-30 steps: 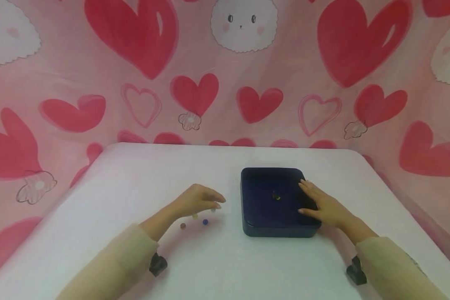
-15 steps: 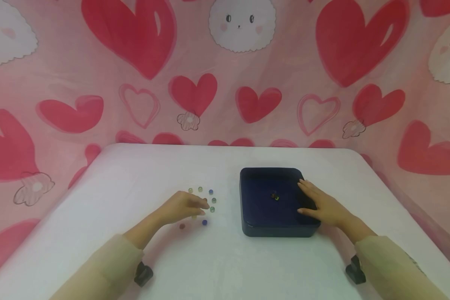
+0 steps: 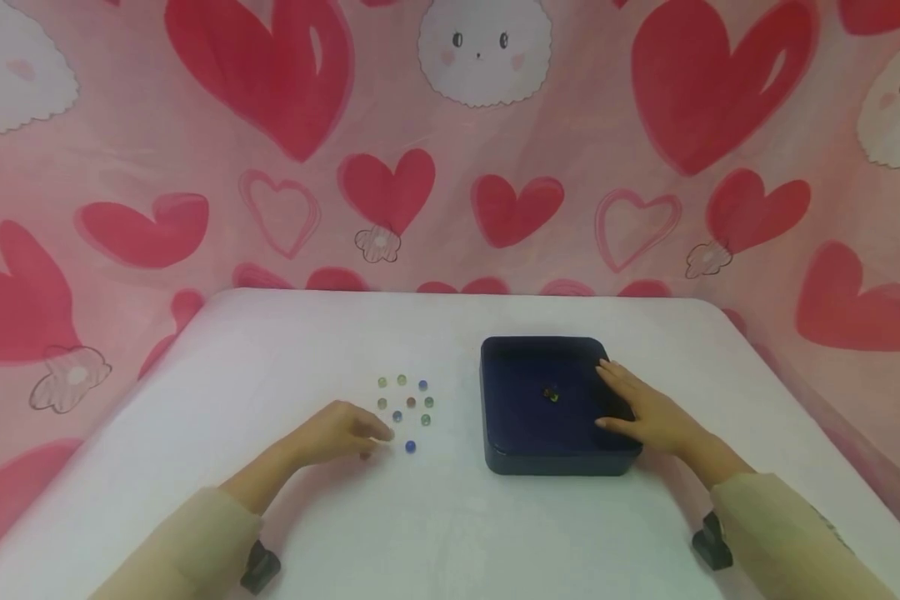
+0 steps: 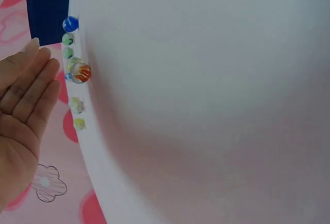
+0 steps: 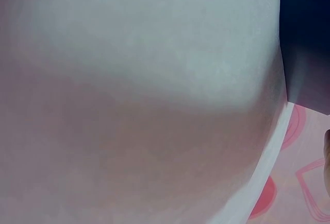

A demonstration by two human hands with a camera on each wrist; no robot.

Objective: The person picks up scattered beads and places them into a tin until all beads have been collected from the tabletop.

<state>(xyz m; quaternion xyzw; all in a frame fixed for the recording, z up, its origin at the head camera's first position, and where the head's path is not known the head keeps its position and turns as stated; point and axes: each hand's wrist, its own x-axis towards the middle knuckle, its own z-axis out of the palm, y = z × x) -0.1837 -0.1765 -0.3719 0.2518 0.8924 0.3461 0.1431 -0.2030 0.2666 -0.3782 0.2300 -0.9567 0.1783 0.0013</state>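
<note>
Several small glass marbles lie loosely grouped left of the box, among them a blue marble (image 3: 410,447) at the near side and a reddish-brown marble (image 3: 411,402). My left hand (image 3: 337,433) hovers at the near left of this group, fingertips down by the table and holding nothing. In the left wrist view, its fingers (image 4: 36,92) are extended, apart from an orange-swirled marble (image 4: 81,72). My right hand (image 3: 656,417) rests on the right rim of a dark blue square box (image 3: 562,463), fingers spread over the edge. Inside the box lie small brown and yellow-green pieces (image 3: 551,394), probably marbles.
The white table (image 3: 450,533) carries the box and the marbles. Behind it hangs a pink cloth (image 3: 450,208) printed with hearts. A black wrist camera (image 3: 261,568) sits below the left sleeve, another black camera (image 3: 712,542) below the right.
My left hand has moved left and nearer, away from the box, uncovering several marbles; a brown marble near it is now hidden. The right hand stays on the rim.
</note>
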